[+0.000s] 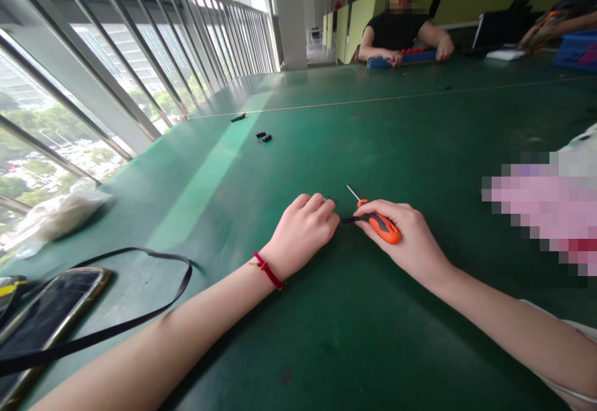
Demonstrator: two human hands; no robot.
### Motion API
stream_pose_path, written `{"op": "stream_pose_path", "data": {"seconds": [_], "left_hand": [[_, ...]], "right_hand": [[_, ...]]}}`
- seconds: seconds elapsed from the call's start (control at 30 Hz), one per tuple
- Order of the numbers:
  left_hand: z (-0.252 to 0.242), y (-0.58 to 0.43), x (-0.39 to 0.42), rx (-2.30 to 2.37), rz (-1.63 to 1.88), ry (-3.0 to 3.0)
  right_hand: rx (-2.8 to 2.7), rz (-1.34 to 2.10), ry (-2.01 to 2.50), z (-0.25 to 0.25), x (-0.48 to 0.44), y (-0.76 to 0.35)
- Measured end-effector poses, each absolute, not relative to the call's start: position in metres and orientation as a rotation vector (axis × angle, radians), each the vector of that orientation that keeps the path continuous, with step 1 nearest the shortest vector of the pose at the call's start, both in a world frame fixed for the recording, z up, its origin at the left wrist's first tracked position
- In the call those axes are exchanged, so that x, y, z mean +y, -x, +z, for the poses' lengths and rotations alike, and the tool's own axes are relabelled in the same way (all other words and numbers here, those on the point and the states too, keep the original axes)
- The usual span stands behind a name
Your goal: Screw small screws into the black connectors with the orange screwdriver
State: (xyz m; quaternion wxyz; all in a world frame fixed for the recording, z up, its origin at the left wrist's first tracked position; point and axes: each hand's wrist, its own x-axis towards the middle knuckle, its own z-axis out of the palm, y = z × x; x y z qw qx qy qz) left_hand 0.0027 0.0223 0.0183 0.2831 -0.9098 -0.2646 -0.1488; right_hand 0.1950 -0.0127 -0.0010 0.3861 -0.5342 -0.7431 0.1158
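My left hand (303, 230) rests on the green table (354, 137) with its fingers curled into a loose fist; a red cord circles the wrist. What its fingertips hold is hidden. My right hand (405, 237) lies just to the right, closed around an orange-handled screwdriver (380, 223) whose metal shaft points up and to the left. A small black piece (349, 219) sits between the two hands at the fingertips of my right hand.
Small black parts (263, 136) and another one (239, 117) lie further back. A phone (49, 314) with a black strap (140, 274) and a plastic bag (56, 215) sit at the left. Across the table a person (401, 32) is seated. A blurred pink area (545, 206) is at right.
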Motion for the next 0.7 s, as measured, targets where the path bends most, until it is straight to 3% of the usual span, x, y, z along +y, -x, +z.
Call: {"op": "stream_pose_path", "data": {"seconds": [0.5, 0.6, 0.7], "left_hand": [[0.031, -0.005, 0.017, -0.974, -0.143, 2.518], [0.030, -0.004, 0.022, -1.077, -0.349, 2.662], [0.026, -0.005, 0.026, -1.290, -0.828, 2.909]], "right_hand": [[-2.065, 0.245, 1.395, -0.002, -0.013, -0.194], [-2.066, 0.249, 1.395, -0.002, -0.013, -0.194], [-1.984, 0.317, 1.354, 0.000, -0.013, -0.195]]}}
